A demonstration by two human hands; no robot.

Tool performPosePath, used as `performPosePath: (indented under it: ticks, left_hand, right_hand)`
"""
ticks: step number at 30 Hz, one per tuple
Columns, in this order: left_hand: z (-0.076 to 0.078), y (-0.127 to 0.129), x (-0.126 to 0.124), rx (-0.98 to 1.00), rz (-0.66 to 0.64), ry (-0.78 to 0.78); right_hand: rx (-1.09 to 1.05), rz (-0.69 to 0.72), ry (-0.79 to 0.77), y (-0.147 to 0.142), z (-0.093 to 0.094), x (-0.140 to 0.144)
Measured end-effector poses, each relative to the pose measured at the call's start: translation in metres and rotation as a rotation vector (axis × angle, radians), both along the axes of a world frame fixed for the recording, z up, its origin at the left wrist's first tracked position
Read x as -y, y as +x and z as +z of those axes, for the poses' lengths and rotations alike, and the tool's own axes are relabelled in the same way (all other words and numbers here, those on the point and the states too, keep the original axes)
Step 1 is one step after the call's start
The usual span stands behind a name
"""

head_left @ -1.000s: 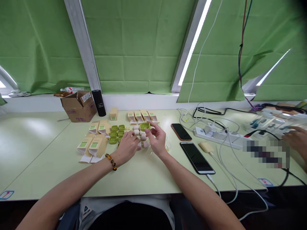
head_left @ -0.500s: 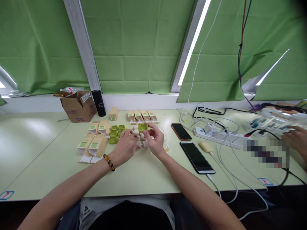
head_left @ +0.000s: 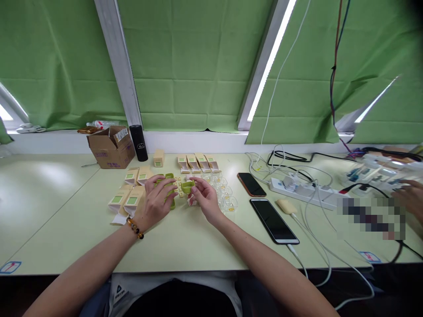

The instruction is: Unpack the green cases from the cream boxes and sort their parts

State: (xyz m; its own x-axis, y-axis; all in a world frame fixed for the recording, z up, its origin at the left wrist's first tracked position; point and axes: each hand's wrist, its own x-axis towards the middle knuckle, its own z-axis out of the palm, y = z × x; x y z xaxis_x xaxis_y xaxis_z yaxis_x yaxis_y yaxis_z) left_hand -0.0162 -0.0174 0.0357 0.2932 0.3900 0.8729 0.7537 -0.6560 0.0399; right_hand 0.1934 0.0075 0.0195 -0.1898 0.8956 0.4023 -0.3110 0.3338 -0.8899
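A small square green plastic container [head_left: 187, 186] is pinched between the thumb and fingers of my right hand [head_left: 207, 198], just above the table. My left hand [head_left: 152, 206] is over a group of similar green containers [head_left: 169, 177], its fingers stretched out and apart. It partly covers the group, and I cannot tell if the fingertips touch any of them. Tiny yellowish pieces [head_left: 179, 180] lie in rows between the hands. Beside my right hand stand several clear plastic domes [head_left: 231, 203]. Whitish-pink pieces under the held container are mostly hidden.
Small cream cartons [head_left: 134, 200] with open flaps stand left, more cartons [head_left: 201, 163] at the back. A cardboard box [head_left: 110, 149] and black bottle [head_left: 139, 143] are behind. Two phones [head_left: 274, 220], a power strip [head_left: 304, 193] and cables lie right; another person's hand [head_left: 411, 198] is at far right.
My left hand has moved left, from beside the held container to over the green group. My right hand has brought its container slightly left and down, tilting it. The camera view has shifted slightly.
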Motion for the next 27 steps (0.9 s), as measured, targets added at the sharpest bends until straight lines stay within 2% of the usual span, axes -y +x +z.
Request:
performPosePath:
  ticks: [7,10,13,20,24,27]
  left_hand:
    - [0.000,0.003,0.009,-0.170,-0.027,0.025]
    - [-0.002,0.003,0.007,-0.107,-0.034,0.047]
    - [-0.006,0.004,0.004,0.031,-0.045,0.019]
    - [-0.016,0.008,0.000,0.284,-0.026,-0.113]
    - [-0.023,0.014,0.002,0.302,-0.057,-0.231]
    - [-0.024,0.018,0.004,0.275,-0.123,-0.325]
  right_hand:
    - [-0.003,0.071,-0.007,-0.009,-0.004,0.010]
    - [0.026,0.070,0.045,-0.006,-0.004,0.015]
    - [0.106,0.052,0.187,-0.003,-0.003,0.019]
    - [0.325,-0.156,0.449,-0.004,-0.004,0.023]
    - [0.392,-0.289,0.539,-0.005,-0.004,0.023]
    - [0.402,-0.326,0.569,-0.005,-0.004,0.023]
